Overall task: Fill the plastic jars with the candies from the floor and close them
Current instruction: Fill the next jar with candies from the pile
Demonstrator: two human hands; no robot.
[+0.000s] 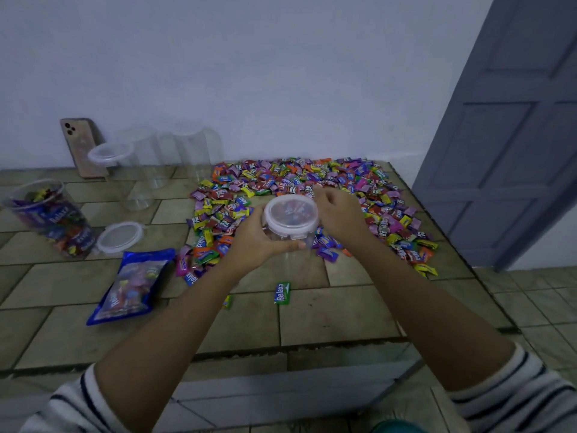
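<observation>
A clear plastic jar (292,260) with a white lid (291,215) stands on the tiled floor in front of me. My left hand (260,237) grips the jar just under the lid, thumb across its near side. My right hand (338,214) is at the lid's right edge with its fingers curled; whether it holds the lid is unclear. A wide heap of wrapped candies (312,189) covers the floor behind and beside the jar. A jar full of candies (53,218) stands without a lid at the far left, and a loose lid (120,237) lies next to it.
Several empty jars (150,164) stand near the wall, one with a lid. A phone (82,145) leans on the wall. A blue candy bag (131,285) lies at the left, a green candy (282,293) lies near me. A grey door (512,135) stands at right.
</observation>
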